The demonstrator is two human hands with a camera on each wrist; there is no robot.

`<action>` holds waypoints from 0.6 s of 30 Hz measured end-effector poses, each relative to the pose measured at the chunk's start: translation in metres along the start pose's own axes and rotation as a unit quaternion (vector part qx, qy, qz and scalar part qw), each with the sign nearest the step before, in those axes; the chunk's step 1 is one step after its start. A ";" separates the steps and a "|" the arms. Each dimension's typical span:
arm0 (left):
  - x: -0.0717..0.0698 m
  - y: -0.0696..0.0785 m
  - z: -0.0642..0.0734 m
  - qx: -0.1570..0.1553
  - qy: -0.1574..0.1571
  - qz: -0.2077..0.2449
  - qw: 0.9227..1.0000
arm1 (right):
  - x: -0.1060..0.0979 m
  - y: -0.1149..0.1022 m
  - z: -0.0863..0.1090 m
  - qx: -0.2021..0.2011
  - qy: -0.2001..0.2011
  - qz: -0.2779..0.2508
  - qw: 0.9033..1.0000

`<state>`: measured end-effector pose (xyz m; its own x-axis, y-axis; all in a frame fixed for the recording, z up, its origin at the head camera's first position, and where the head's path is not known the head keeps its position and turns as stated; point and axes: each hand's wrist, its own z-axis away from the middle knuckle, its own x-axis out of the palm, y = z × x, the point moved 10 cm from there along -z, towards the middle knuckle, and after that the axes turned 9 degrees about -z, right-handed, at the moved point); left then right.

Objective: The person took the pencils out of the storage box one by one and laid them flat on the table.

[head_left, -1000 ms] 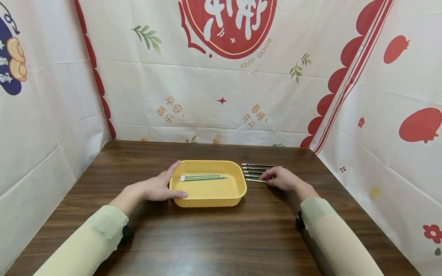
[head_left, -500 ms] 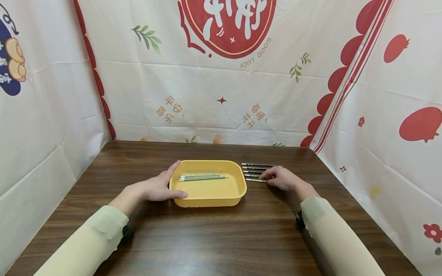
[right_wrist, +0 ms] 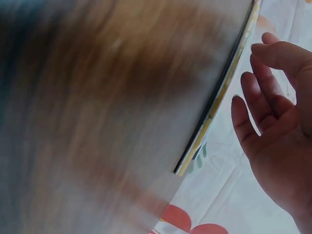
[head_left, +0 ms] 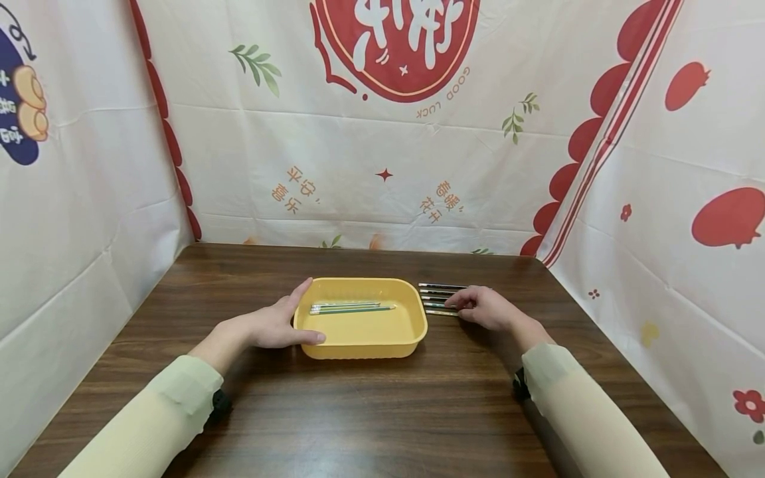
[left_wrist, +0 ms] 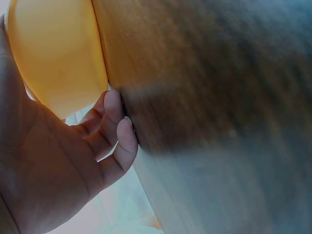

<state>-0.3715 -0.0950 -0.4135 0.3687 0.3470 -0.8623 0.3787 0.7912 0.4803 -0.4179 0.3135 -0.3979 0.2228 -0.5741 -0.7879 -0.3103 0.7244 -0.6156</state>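
Note:
A yellow plastic tray (head_left: 364, 334) stands mid-table with several pencils (head_left: 352, 309) lying lengthwise in it. My left hand (head_left: 271, 325) holds the tray's left end, its thumb along the near rim and its index finger at the far left corner. In the left wrist view the other fingers (left_wrist: 126, 141) curl beside the tray's outer wall. Right of the tray, several pencils (head_left: 433, 285) lie in a row on the table. My right hand (head_left: 487, 311) hovers over their right ends, fingers loosely bent. The right wrist view shows it apart from the nearest, yellow-patterned pencil (right_wrist: 217, 105).
The brown wood-grain table (head_left: 370, 411) reaches to a printed white cloth (head_left: 358, 139) hanging behind and at both sides. The row of pencils begins close to the tray's right wall.
My right hand has shifted slightly left and away from me over the pencils; its fingertips were at the nearest pencil before. The left hand, tray and pencils have stayed in place.

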 end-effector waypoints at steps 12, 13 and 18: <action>0.000 -0.002 -0.001 0.001 0.000 -0.001 1.000 | -0.001 -0.036 0.000 -0.015 0.031 -0.021 0.999; 0.000 -0.002 -0.001 0.000 -0.001 -0.001 1.000 | -0.001 -0.040 0.000 -0.020 0.035 -0.024 0.999; 0.000 -0.002 -0.002 0.000 -0.002 -0.002 1.000 | -0.003 -0.059 -0.002 -0.046 0.057 -0.040 0.997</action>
<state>-0.3736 -0.0959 -0.4152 0.3713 0.3422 -0.8631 0.3800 0.7922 0.4776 -0.4017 0.2718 -0.3595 0.1459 -0.6713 -0.7267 -0.3799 0.6402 -0.6677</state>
